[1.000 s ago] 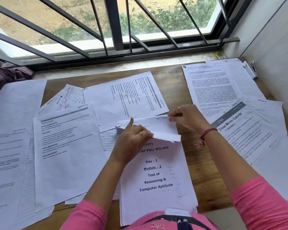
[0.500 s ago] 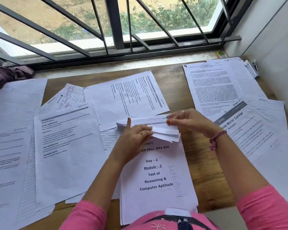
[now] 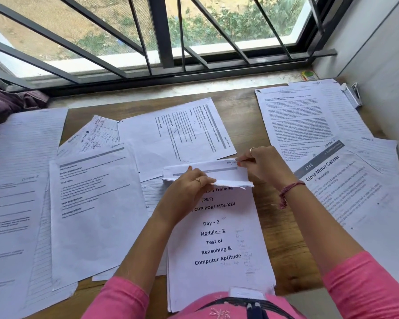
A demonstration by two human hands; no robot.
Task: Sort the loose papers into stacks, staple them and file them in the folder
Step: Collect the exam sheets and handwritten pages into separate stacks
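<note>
Since a second ago, the folded sheets (image 3: 207, 174) have flattened — left hand (image 3: 189, 187) and right hand (image 3: 260, 166) both pinch them. Sorting continues.

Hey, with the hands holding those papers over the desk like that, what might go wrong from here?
1. The lifted white sheets, gripped by the left hand and pinched by the right hand, look uneven and may get stapled askew.
2. The silver stapler lies far off in the corner; reaching could scatter the white printed sheets beside it.
</note>
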